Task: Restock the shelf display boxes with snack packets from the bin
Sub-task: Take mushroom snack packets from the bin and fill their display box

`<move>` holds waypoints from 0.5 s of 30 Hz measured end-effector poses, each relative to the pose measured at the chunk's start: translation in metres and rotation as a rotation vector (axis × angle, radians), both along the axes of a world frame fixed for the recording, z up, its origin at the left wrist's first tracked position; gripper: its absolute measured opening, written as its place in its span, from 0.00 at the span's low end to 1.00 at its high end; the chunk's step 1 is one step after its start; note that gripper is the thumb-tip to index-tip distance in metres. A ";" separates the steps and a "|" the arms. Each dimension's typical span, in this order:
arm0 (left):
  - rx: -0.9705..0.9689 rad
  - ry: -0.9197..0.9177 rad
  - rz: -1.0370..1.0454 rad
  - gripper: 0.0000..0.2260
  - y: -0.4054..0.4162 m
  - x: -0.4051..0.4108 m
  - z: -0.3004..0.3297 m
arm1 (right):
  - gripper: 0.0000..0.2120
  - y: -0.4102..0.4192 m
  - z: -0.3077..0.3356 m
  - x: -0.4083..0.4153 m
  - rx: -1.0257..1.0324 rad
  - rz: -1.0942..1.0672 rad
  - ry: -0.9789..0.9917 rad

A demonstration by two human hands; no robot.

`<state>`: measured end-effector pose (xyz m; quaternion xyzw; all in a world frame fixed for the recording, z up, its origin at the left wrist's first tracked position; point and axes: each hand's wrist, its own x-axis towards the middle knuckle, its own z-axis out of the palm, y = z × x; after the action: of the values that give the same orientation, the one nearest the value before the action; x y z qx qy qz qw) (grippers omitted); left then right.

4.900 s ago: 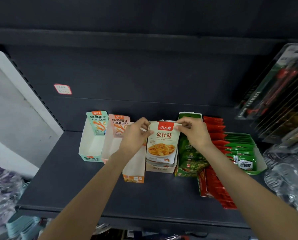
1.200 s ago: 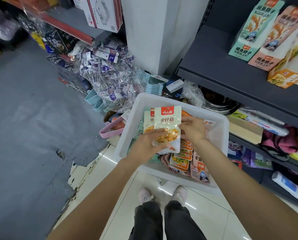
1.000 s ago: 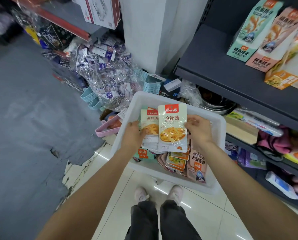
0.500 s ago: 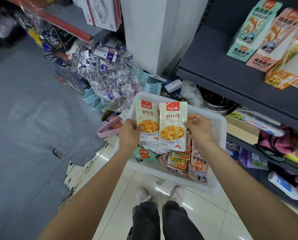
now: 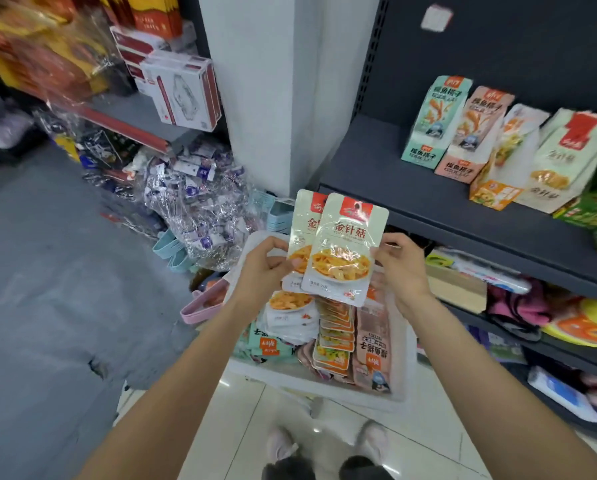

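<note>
I hold a small stack of white mushroom snack packets with red labels upright above the white bin. My left hand grips the stack's left edge, thumb on the front. My right hand pinches its right edge. More packets of several kinds lie in the bin below. On the dark shelf to the right stand the display boxes: a teal one, a pink one, an orange one and a white mushroom one.
A white pillar rises behind the bin. Clear-wrapped goods and teal holders are piled on the floor to the left. Lower shelves at the right hold mixed goods. My shoes stand on the tiled floor.
Both hands have lifted the packet stack higher out of the bin, toward the shelf edge. My view has tilted up, showing more of the shelf and its boxes.
</note>
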<state>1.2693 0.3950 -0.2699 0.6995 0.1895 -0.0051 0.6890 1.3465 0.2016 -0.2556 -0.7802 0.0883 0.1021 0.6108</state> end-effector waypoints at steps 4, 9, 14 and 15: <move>-0.006 -0.065 -0.104 0.06 -0.042 0.035 0.027 | 0.07 -0.039 0.020 0.020 0.007 -0.053 -0.043; 0.086 -0.133 -0.244 0.04 -0.117 0.085 0.052 | 0.07 -0.112 0.042 0.047 0.091 -0.193 -0.081; 0.287 -0.182 -0.245 0.08 -0.197 0.139 0.070 | 0.07 -0.191 0.064 0.079 0.211 -0.259 -0.108; 0.326 -0.185 -0.244 0.08 -0.213 0.148 0.075 | 0.08 -0.206 0.069 0.087 0.229 -0.258 -0.113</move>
<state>1.4173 0.1824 -0.1953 0.8170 0.0375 0.0064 0.5754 1.4332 -0.0049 -0.1869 -0.6923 0.1410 -0.0116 0.7076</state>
